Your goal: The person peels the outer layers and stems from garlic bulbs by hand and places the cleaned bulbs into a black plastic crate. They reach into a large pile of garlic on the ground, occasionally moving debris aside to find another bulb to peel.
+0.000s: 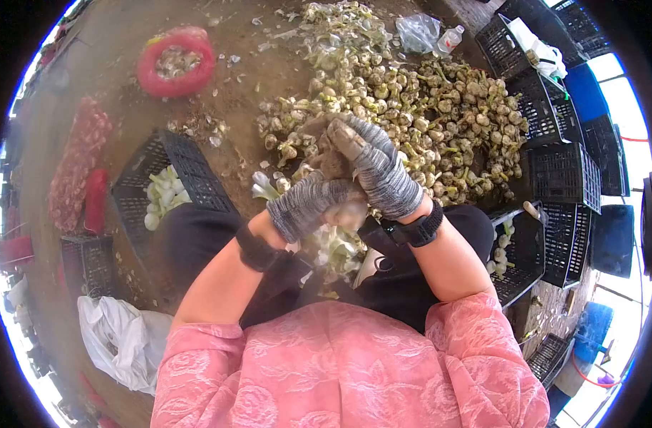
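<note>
– Garlic, is it, in those gloved hands?
– Yes. One garlic bulb (333, 164), brown with soil, is held up at the near edge of the heap (440, 121), between the heap and the person's lap. The left hand (308, 205) is clenched round its lower part. The fingers (354, 139) of the right hand (383, 175) are curled tight over its top.
– Any blade in there?
– I cannot tell. The gloves hide whatever lies between them.
– Which step would you call it?
– Cleaning a single bulb, I judge, with the dirty outer skin or the stalk being twisted off. Pale cleaned bulbs (336, 250) lie in the lap on the near side of the heap. More of them sit in a black crate (197, 178) to the left of the heap.
– And what does the next move call for?
– As I reckon it, a firm hold from the left hand while the right pulls the waste clear. The bulb then needs a place among the cleaned ones. A fresh bulb is within reach at the heap's near edge.
– Anything else about?
– A red mesh bag (176, 63) lies to the far left of the heap, beyond the crate. Side crates (561, 175) stand along the heap's right.
</note>
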### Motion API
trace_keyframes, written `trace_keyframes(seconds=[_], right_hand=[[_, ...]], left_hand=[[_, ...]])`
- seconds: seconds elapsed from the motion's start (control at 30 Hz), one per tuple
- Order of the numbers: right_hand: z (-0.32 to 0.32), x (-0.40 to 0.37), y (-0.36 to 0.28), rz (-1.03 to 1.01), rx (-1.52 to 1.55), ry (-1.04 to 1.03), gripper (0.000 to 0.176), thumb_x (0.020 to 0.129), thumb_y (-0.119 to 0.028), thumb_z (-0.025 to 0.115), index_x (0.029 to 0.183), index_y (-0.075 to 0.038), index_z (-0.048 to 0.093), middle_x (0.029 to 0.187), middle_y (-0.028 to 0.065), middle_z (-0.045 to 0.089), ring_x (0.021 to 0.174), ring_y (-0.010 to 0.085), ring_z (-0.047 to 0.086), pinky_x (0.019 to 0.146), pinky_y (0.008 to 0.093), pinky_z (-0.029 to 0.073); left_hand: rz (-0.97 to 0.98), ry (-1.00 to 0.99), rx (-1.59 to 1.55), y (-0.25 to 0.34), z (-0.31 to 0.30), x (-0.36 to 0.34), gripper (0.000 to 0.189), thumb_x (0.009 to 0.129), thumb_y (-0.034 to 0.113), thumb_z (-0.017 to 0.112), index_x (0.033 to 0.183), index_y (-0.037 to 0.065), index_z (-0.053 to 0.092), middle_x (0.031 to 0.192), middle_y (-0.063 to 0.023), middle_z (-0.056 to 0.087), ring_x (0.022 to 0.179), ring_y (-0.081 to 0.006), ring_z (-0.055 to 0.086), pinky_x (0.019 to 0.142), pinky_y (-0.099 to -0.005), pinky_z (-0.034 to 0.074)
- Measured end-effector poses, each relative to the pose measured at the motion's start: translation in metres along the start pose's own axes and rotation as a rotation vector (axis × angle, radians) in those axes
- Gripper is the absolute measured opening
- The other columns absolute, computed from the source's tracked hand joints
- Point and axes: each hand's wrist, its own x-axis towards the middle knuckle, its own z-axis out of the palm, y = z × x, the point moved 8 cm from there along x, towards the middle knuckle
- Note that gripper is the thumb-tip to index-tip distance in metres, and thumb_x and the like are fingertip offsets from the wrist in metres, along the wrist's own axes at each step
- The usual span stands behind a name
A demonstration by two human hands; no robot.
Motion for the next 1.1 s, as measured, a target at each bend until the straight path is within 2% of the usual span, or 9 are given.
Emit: trace_keyframes(seconds=[0.1, 0.17, 0.2, 0.3, 0.57, 0.7, 0.83, 0.93, 1.1], right_hand=[[-0.010, -0.005, 0.006, 0.200, 0.341, 0.219, 0.025, 0.086, -0.016, 0.048, 0.107, -0.003, 0.054, 0.095, 0.0121, 0.058, 0.084, 0.0201, 0.056, 0.075, 0.0309, 0.045], [-0.010, -0.008, 0.003, 0.146, 0.334, 0.328, 0.038, 0.089, -0.031, 0.043, 0.104, 0.001, 0.054, 0.052, -0.0037, 0.039, 0.043, 0.0051, 0.037, 0.045, 0.0213, 0.038], [-0.008, -0.008, 0.004, 0.149, 0.338, 0.325, 0.038, 0.089, -0.031, 0.043, 0.104, 0.001, 0.054, 0.052, -0.0037, 0.039, 0.043, 0.0051, 0.037, 0.045, 0.0213, 0.038], [-0.006, -0.011, 0.009, 0.199, 0.481, 0.362, 0.041, 0.088, -0.037, 0.045, 0.101, 0.001, 0.054, 0.047, -0.0063, 0.030, 0.037, 0.0053, 0.025, 0.038, 0.0220, 0.028], [-0.014, -0.017, 0.011, 0.318, 0.687, 0.442, 0.041, 0.088, -0.038, 0.043, 0.105, -0.003, 0.053, 0.048, -0.0073, 0.025, 0.039, 0.0058, 0.024, 0.038, 0.0229, 0.024], [-0.019, -0.016, 0.016, 0.290, 0.827, 0.430, 0.039, 0.088, -0.038, 0.042, 0.104, -0.003, 0.053, 0.047, -0.0083, 0.022, 0.039, 0.0052, 0.022, 0.038, 0.0221, 0.022], [-0.040, -0.018, 0.028, 0.294, 0.947, 0.575, 0.033, 0.085, -0.039, 0.047, 0.096, -0.010, 0.058, 0.050, -0.0076, 0.032, 0.042, 0.0072, 0.030, 0.038, 0.0240, 0.026], [-0.058, -0.016, 0.030, 0.153, 1.080, 0.587, 0.032, 0.086, -0.036, 0.046, 0.095, -0.007, 0.056, 0.050, -0.0078, 0.028, 0.043, 0.0068, 0.027, 0.040, 0.0225, 0.026], [-0.063, -0.027, 0.018, 0.076, 0.822, 0.939, 0.031, 0.088, -0.032, 0.045, 0.099, -0.004, 0.053, 0.052, -0.0064, 0.028, 0.046, 0.0072, 0.028, 0.045, 0.0243, 0.031]], left_hand=[[0.599, -0.111, 0.749, 0.038, 0.022, -0.006, 0.044, 0.078, 0.016, 0.059, 0.119, 0.010, 0.045, 0.120, -0.0103, 0.048, 0.112, -0.0234, 0.044, 0.096, -0.0331, 0.033], [-0.113, -0.083, -0.131, -0.002, 0.008, 0.001, 0.048, 0.075, 0.019, 0.062, 0.118, 0.006, 0.046, 0.116, -0.0077, 0.051, 0.108, -0.0211, 0.047, 0.094, -0.0330, 0.034], [0.009, -0.092, -0.364, 0.015, 0.017, 0.005, 0.038, 0.070, 0.019, 0.070, 0.101, 0.004, 0.053, 0.083, 0.0003, 0.057, 0.079, -0.0082, 0.052, 0.071, -0.0233, 0.043], [-0.119, -0.198, -0.142, 0.013, 0.019, -0.003, 0.065, 0.065, 0.022, 0.073, 0.120, 0.006, 0.042, 0.115, -0.0066, 0.051, 0.105, -0.0167, 0.046, 0.093, -0.0310, 0.035], [0.112, -0.134, 0.218, 0.030, 0.023, -0.001, 0.076, 0.058, 0.013, 0.078, 0.121, 0.003, 0.037, 0.117, -0.0086, 0.048, 0.106, -0.0165, 0.045, 0.094, -0.0320, 0.035], [-0.029, -0.101, 0.134, 0.027, 0.026, 0.001, 0.073, 0.057, 0.011, 0.078, 0.119, 0.003, 0.041, 0.113, -0.0080, 0.051, 0.103, -0.0157, 0.048, 0.090, -0.0312, 0.039], [0.111, 0.045, -0.077, 0.027, 0.016, 0.003, 0.034, 0.072, 0.002, 0.062, 0.105, 0.003, 0.052, 0.093, -0.0054, 0.059, 0.079, -0.0125, 0.056, 0.073, -0.0264, 0.047], [-0.124, 0.291, -0.224, 0.001, -0.012, 0.001, 0.022, 0.085, 0.009, 0.043, 0.104, 0.003, 0.052, 0.087, -0.0044, 0.058, 0.065, -0.0094, 0.055, 0.061, -0.0235, 0.048], [0.127, 0.599, -0.225, 0.013, -0.019, -0.003, 0.047, 0.090, 0.037, 0.040, 0.123, 0.005, 0.037, 0.110, -0.0090, 0.049, 0.097, -0.0146, 0.051, 0.082, -0.0303, 0.045]])
